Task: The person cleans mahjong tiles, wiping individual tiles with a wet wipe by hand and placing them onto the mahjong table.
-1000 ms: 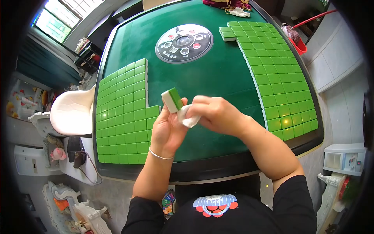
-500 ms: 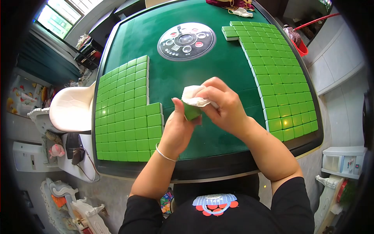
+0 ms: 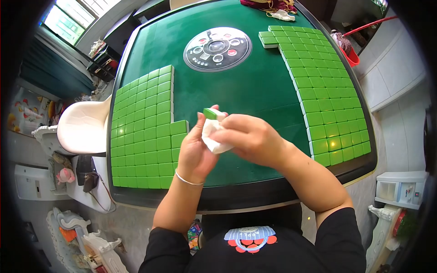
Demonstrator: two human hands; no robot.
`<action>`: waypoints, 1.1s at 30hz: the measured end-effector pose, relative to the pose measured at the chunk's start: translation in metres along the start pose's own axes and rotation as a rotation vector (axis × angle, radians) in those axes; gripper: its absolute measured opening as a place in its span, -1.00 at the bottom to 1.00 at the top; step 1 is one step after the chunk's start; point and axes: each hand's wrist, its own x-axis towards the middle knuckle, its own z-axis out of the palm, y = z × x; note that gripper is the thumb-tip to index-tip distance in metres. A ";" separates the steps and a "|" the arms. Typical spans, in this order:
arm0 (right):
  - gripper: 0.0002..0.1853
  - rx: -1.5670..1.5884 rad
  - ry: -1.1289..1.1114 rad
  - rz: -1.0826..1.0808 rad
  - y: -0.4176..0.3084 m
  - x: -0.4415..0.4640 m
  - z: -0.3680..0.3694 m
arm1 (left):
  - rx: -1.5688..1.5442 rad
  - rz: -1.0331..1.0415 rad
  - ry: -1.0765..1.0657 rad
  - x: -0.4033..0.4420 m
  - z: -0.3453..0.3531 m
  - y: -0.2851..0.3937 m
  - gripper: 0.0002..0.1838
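Observation:
A green-and-white mahjong tile is held up over the near middle of the table by my left hand, its thumb and fingers closed around the tile. My right hand pinches a crumpled white tissue and presses it against the tile's near side. Part of the tile is hidden behind the tissue and fingers. To the left lies a block of mahjong tiles, green backs up, close to my left hand. Another such block of tiles stretches along the right side.
The green mahjong table has a dark rim and a round control panel in its centre. A dark red cloth bag and a white crumpled tissue sit at the far edge. A white chair stands left.
Both hands have shifted, the left one a little down and left. The tile has been turned so its white side now shows, and the tissue has moved from its top to its near side.

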 end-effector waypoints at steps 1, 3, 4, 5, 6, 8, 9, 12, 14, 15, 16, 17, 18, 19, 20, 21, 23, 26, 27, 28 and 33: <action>-0.76 -0.004 -0.019 0.013 0.000 -0.001 0.004 | -0.055 -0.039 -0.086 0.000 -0.004 -0.003 -0.50; -0.78 -0.029 0.019 0.019 -0.003 0.001 0.004 | -0.020 -0.023 -0.092 -0.002 0.003 -0.003 -0.50; -0.79 -0.040 0.035 0.019 -0.003 0.002 0.004 | -0.004 -0.011 -0.096 -0.003 0.006 -0.003 -0.50; -0.78 -0.024 0.096 0.034 -0.002 0.003 0.004 | 0.001 -0.010 -0.098 -0.003 0.006 -0.002 -0.52; -0.78 -0.006 0.158 0.048 -0.001 0.005 0.006 | 0.010 -0.010 -0.061 -0.003 0.005 -0.002 -0.53; -0.75 -0.030 0.264 0.125 0.005 0.010 0.002 | 0.032 -0.003 0.018 -0.004 0.002 -0.003 -0.53; -0.77 -0.066 0.301 0.201 0.018 0.006 -0.002 | -0.003 -0.023 -0.011 -0.002 0.001 -0.002 -0.58; -0.81 -0.073 0.374 0.349 0.045 -0.004 -0.023 | 0.567 0.233 -0.073 -0.009 0.022 0.023 -0.62; -0.83 -0.054 0.390 0.393 0.049 -0.004 -0.029 | 1.104 0.562 -0.064 0.005 0.016 0.056 -0.71; -0.83 -0.048 0.388 0.401 0.050 -0.004 -0.031 | 1.283 0.606 -0.033 0.011 0.020 0.073 -0.77; -0.84 -0.042 0.387 0.409 0.050 -0.005 -0.031 | 1.480 0.545 -0.033 0.020 0.019 0.092 -0.78; -0.82 -0.051 0.365 0.368 0.051 -0.006 -0.029 | 1.676 0.480 -0.034 0.031 0.014 0.110 -0.79; -0.81 -0.038 0.351 0.351 0.051 -0.006 -0.027 | 1.870 0.410 -0.038 0.039 0.010 0.121 -0.80; -0.80 -0.027 0.339 0.334 0.048 -0.006 -0.025 | 1.955 0.283 -0.028 0.044 0.010 0.126 -0.80; -0.79 -0.017 0.327 0.317 0.046 -0.006 -0.024 | 2.036 0.154 -0.018 0.049 0.010 0.129 -0.80; -0.77 0.025 0.328 0.340 0.043 -0.007 -0.024 | 2.112 0.020 -0.008 0.053 0.009 0.132 -0.80; -0.76 0.031 0.325 0.363 0.040 -0.006 -0.027 | 2.289 0.026 -0.108 0.055 0.005 0.141 -0.81; -0.74 0.043 0.341 0.362 0.040 -0.006 -0.027 | 2.343 -0.045 -0.221 0.055 0.001 0.155 -0.80; -0.73 0.043 0.352 0.355 0.040 -0.006 -0.027 | 2.336 -0.105 -0.257 0.055 0.006 0.158 -0.80; -0.73 0.037 0.347 0.351 0.040 -0.006 -0.027 | 2.329 -0.163 -0.296 0.059 0.010 0.160 -0.81; -0.65 0.071 0.348 0.272 0.039 -0.006 -0.024 | 2.653 0.305 -0.363 0.115 0.005 0.133 -0.50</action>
